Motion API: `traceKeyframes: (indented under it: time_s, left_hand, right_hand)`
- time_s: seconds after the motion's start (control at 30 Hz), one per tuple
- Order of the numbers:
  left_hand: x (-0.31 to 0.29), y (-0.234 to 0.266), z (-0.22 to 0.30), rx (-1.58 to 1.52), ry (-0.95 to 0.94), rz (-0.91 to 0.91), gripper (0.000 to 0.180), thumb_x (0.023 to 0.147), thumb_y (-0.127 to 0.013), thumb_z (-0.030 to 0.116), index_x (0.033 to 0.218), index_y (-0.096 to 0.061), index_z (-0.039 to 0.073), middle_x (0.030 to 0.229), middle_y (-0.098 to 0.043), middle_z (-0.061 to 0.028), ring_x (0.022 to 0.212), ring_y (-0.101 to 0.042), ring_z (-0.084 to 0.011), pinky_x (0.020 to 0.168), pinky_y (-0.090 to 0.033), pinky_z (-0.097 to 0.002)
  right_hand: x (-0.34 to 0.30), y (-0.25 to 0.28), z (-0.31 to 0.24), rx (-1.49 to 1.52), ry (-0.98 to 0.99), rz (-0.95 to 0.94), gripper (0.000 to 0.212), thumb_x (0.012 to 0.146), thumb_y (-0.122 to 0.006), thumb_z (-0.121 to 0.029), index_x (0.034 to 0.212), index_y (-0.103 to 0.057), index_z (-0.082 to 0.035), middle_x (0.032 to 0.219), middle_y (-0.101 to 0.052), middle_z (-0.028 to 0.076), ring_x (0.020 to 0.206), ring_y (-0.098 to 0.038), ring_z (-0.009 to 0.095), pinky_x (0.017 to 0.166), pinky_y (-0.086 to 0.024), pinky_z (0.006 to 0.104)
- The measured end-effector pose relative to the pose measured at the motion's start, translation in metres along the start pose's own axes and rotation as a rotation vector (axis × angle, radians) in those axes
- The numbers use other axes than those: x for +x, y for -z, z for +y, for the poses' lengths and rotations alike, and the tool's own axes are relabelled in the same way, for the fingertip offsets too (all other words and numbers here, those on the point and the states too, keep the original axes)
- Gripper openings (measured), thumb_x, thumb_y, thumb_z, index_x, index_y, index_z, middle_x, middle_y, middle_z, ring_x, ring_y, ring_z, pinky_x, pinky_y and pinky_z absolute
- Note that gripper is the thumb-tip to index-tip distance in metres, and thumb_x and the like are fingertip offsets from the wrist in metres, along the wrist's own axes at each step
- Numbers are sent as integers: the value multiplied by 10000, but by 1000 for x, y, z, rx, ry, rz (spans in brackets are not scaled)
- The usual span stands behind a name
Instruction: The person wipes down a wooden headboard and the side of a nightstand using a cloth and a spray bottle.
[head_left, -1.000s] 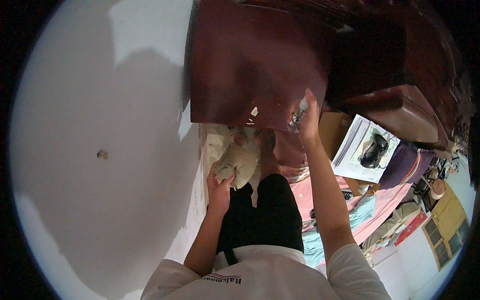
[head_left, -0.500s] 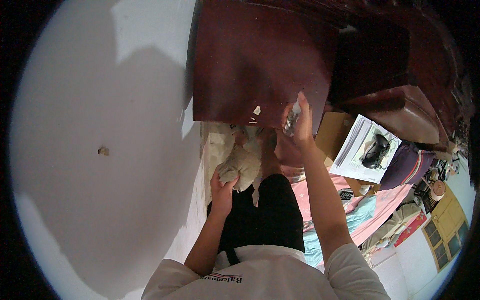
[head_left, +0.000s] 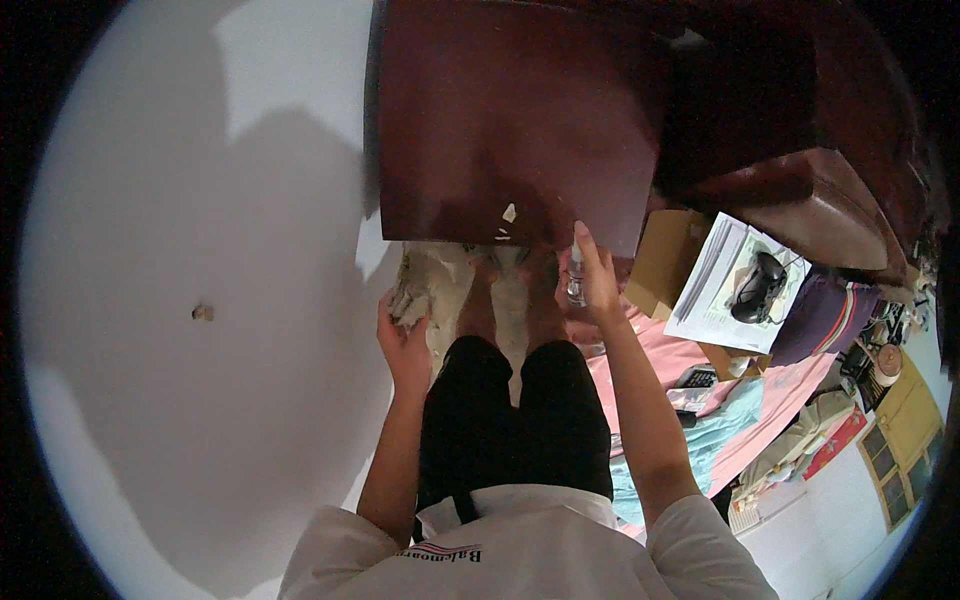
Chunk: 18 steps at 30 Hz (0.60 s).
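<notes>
Crumpled in my left hand point(head_left: 404, 345) is a greyish-beige cloth point(head_left: 408, 302), held low beside the wall and off the near left corner of a dark red-brown tabletop point(head_left: 520, 110). My right hand point(head_left: 598, 285) wraps round a small clear spray bottle point(head_left: 576, 278) at the table's near right edge. The bottle stands upright with a finger on its top, and clear liquid seems to be inside. On the tabletop near the front edge lie a pale scrap point(head_left: 509, 213) and a thin whitish sliver point(head_left: 502, 236).
A white wall point(head_left: 200, 200) runs along the left. At right a cardboard box point(head_left: 665, 262) sits beside stacked papers point(head_left: 715, 280) with a black game controller point(head_left: 760, 287) on top. Beyond are a brown leather seat point(head_left: 800, 215) and a bed with pink sheets point(head_left: 655, 360).
My left hand has moved left and up with the cloth, now bunched smaller. My right hand has lowered and drawn slightly left with the bottle. The scraps lie as before.
</notes>
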<state>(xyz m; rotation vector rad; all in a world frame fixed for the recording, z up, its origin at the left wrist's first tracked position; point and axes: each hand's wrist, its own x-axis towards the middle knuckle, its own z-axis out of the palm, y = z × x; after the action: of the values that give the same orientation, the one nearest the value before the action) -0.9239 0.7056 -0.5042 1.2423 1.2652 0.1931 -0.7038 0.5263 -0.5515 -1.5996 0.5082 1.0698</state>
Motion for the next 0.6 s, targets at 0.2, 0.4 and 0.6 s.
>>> traceKeyframes:
  time_s: [0.2, 0.4, 0.6]
  left_hand:
    - [17, -18, 2, -415, 201, -145, 527, 905, -687, -22, 1397, -502, 16, 1356, -576, -120, 1244, -554, -234, 1089, -421, -359]
    - [18, -48, 22, -264, 309, -731, 731, 804, -738, -82, 1472, -484, 69, 1522, -471, -94, 1390, -449, -232, 1164, -368, -379]
    - [37, -80, 5, -198, 146, -981, 836, 703, -799, -80, 1466, -511, 108, 1640, -305, -98, 1486, -324, -227, 1214, -281, -384]
  right_hand:
    - [5, 35, 18, -24, 110, -131, 412, 984, -650, -427, 1008, -656, -16, 912, -682, 47, 831, -643, 146, 758, -486, 281]
    - [-7, 24, -14, 17, 189, -277, 308, 971, -700, -207, 1191, -617, -7, 1086, -674, 63, 1044, -614, 156, 943, -472, 326]
    - [-22, 5, -64, 76, 124, -562, 330, 890, -745, -49, 1200, -647, 11, 1076, -685, 78, 1019, -657, 171, 928, -516, 325]
